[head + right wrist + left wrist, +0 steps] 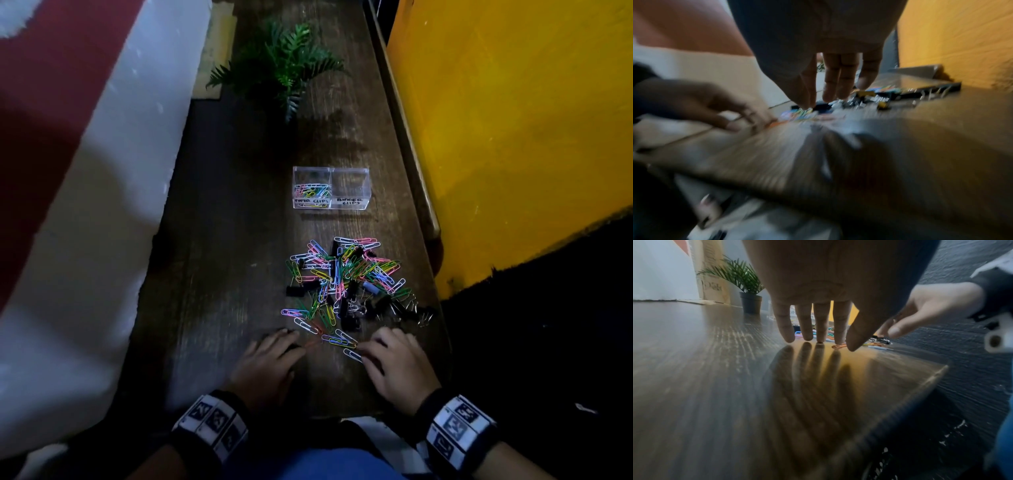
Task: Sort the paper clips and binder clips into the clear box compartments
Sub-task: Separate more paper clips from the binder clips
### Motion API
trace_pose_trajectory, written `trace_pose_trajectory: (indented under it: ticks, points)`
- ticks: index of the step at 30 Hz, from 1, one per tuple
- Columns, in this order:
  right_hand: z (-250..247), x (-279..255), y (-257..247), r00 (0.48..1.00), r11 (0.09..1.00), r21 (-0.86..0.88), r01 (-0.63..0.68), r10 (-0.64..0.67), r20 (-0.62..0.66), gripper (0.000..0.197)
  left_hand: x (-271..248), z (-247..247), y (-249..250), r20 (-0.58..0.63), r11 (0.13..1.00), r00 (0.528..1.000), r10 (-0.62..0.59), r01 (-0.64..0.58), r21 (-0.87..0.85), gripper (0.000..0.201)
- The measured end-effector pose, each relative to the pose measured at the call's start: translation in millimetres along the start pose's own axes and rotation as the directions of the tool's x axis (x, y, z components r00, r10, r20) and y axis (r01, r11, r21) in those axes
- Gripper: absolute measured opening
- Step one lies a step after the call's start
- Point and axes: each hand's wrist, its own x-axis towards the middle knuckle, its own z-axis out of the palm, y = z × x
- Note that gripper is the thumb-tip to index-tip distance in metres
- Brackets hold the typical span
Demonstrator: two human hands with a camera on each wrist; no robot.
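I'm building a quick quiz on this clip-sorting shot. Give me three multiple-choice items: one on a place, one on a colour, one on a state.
1. Where is the potted plant?
A. beyond the clear box
B. between the box and the pile
C. beside the hands

2. What colour are the binder clips in the pile?
A. white
B. black
C. red

3. The compartment labelled binder clips is:
A. full
B. half full
C. empty

Answers:
1. A, it stands at the table's far end, past the box.
2. B, dark clips lie among the coloured paper clips.
3. C, only the paper-clip side holds anything.
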Motion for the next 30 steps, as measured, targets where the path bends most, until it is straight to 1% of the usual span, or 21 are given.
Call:
trace_pose_trajectory:
  ticks: [4, 6, 8, 11, 14, 16, 20, 22, 26, 28, 30]
  points:
    - [12, -12, -3, 0.999, 0.998, -0.055, -0.003, 0.006, 0.052, 0.021, -5, 4, 1, -0.038, 0.999, 0.999, 0.015, -0.017, -0.043, 0.038]
    - [15, -15, -2, 0.998, 0.998, -0.062, 0.013, -0.01, 0.059, 0.016, -7, 4, 3, -0.072, 0.998, 0.997, 0.03, -0.033, -0.047, 0.039]
    - [15, -17, -1, 0.997, 0.997, -0.069, 0.03, -0.025, 0.078, 0.014, -4, 1, 6, -0.076, 0.999, 0.997, 0.024, -0.026, -0.028, 0.043]
    - [14, -18, 1, 0.992, 0.997, -0.045, 0.065, -0.059, 0.116, 0.02, 5, -1, 8, -0.037, 1.0, 0.999, -0.013, 0.014, 0.008, 0.051]
    - [15, -15, -2, 0.984, 0.996, -0.038, 0.079, -0.072, 0.162, 0.031, 10, 1, 6, -0.007, 0.999, 1.0, -0.024, 0.024, 0.041, 0.056]
    - [13, -12, -4, 0.983, 0.997, -0.041, 0.059, -0.051, 0.177, 0.038, 8, 1, 5, -0.019, 0.999, 1.0, -0.022, 0.023, 0.048, 0.055]
    - [9, -6, -10, 0.978, 0.999, -0.042, 0.03, -0.02, 0.208, 0.043, 1, 4, 5, -0.073, 0.996, 0.997, -0.031, 0.037, 0.081, 0.047]
    - [9, -4, -11, 0.975, 0.998, -0.058, 0.006, 0.007, 0.222, 0.042, 1, 4, 7, -0.115, 0.993, 0.993, -0.038, 0.05, 0.104, 0.043]
    - [10, -2, -13, 0.956, 0.998, -0.016, -0.054, 0.056, 0.288, 0.03, 15, -5, 15, -0.165, 0.988, 0.983, -0.079, 0.098, 0.116, 0.039]
    - [8, -1, -14, 0.947, 0.999, -0.021, -0.048, 0.052, 0.318, 0.03, 24, -8, 18, -0.14, 0.98, 0.984, -0.114, 0.134, 0.144, 0.036]
    - [9, -1, -13, 0.95, 0.999, -0.001, -0.052, 0.05, 0.309, 0.028, 29, -9, 20, -0.078, 0.973, 0.985, -0.151, 0.162, 0.163, 0.046]
